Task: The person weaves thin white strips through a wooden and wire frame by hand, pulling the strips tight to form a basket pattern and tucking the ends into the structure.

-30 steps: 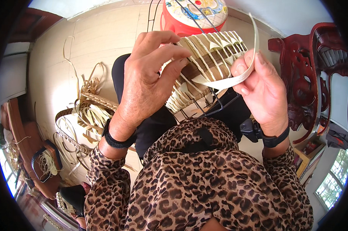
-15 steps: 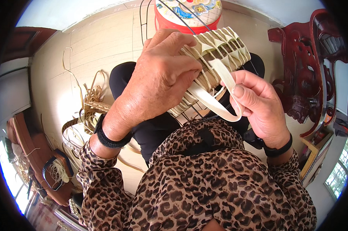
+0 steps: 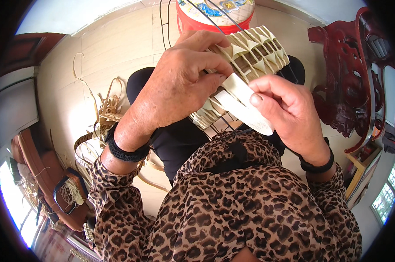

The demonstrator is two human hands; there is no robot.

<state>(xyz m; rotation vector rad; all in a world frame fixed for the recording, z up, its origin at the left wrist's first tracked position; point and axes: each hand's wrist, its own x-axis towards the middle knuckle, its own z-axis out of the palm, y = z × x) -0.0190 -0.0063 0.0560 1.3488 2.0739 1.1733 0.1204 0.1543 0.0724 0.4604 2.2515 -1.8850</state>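
A wide fisheye lens, the left of a side-by-side pair worn on the head, looks steeply down over the wearer's leopard-print top (image 3: 254, 205), which fills the lower middle of the frame. The left hand (image 3: 180, 81) and right hand (image 3: 291, 111) appear at close range around the center, a woven piece (image 3: 261, 54) just beyond them. Upright and unmirrored, the view reaches forward across the tiled floor (image 3: 114, 54) to a red stool (image 3: 232, 8) at the upper edge. Carved dark-red furniture (image 3: 339, 83) at right bends toward the black rim; objects at far lower left seem too stretched to identify.
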